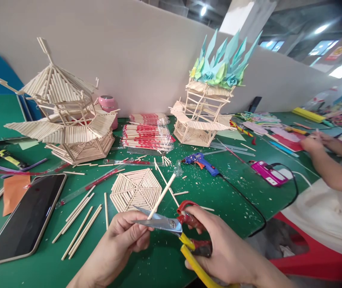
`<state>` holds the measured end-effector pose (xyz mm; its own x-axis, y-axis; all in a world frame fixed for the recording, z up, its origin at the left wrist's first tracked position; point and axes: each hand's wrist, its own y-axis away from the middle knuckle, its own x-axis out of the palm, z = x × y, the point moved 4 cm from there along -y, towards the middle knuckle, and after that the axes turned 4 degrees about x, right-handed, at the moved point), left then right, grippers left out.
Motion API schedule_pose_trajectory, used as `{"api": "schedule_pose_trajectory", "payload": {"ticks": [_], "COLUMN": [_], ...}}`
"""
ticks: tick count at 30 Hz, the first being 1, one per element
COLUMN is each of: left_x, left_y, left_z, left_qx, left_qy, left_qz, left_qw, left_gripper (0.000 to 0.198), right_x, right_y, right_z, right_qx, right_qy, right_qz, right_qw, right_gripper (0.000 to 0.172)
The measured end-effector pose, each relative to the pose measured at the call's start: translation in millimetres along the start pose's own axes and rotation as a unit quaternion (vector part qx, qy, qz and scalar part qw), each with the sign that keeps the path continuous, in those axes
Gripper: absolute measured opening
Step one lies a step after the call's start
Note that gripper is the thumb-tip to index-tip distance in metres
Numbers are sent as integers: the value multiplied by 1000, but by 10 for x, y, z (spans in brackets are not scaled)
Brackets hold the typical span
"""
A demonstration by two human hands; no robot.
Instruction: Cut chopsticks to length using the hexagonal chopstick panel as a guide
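Note:
Between thumb and fingers, my left hand [126, 236] pinches the lower end of a thin wooden stick [163, 195], which slants up to the right. My right hand [219, 240] grips scissors [166, 224] with red and yellow handles. The scissor blades are parted around the stick, close to my left fingertips. Just behind lies an octagonal panel of sticks [136, 189] laid in rings around a centre. Several loose sticks [84, 230] rest on the green table left of my left hand.
Stick pagodas stand at the back left [66, 120] and right [202, 116]. Around them are packs of sticks [147, 136], a blue glue gun [201, 162], a pink power strip [268, 173] and a phone [24, 218]. At the right edge sits another person [335, 156].

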<state>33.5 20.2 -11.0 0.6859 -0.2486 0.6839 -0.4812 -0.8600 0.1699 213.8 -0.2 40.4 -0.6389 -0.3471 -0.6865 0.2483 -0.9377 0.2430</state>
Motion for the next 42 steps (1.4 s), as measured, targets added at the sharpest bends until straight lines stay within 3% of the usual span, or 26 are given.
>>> {"api": "schedule_pose_trajectory", "payload": {"ticks": [8, 14, 17, 19, 21, 24, 29, 32, 35, 37, 42], "left_x": [46, 1, -53, -125, -171, -171, -144, -141, -162, -182, -209], "left_y": [-13, -11, -10, -19, -39, -71, -92, -98, -100, -99, -91], "left_z": [-31, -45, -184, -306, -367, -335, -226, -213, -211, -213, -210], "left_qx": [16, 24, 49, 88, 100, 85, 71, 70, 73, 79, 80], "left_qy": [36, 16, 36, 46, 41, 32, 22, 15, -1, -12, -37], "left_qz": [11, 8, -1, -46, -74, -77, -87, -89, -96, -100, -113], "left_qw": [999, 1000, 998, 994, 991, 993, 993, 993, 993, 992, 990], "left_gripper": [15, 16, 20, 19, 18, 18, 18, 18, 19, 19, 20], "right_x": [-107, -184, -213, -262, -349, -484, -561, -487, -201, -3, 130], "right_y": [-45, -73, -80, -89, -110, -155, -233, -279, -413, -524, -708], "right_z": [84, 57, -58, -208, -391, -639, -758, -549, -305, -221, -300], "right_qx": [-64, -82, -40, 23, 76, 110, 97, 45, -22, -42, -33], "right_qy": [35, 85, 14, -40, -26, 132, 290, 286, 269, 299, 318], "right_qz": [12, -62, 6, 26, -24, -144, -211, -251, -202, -177, -182], "right_qw": [997, 991, 999, 999, 997, 975, 928, 924, 942, 937, 930], "right_gripper": [33, 49, 46, 46, 50, 48, 46, 34, 17, 11, 18]}}
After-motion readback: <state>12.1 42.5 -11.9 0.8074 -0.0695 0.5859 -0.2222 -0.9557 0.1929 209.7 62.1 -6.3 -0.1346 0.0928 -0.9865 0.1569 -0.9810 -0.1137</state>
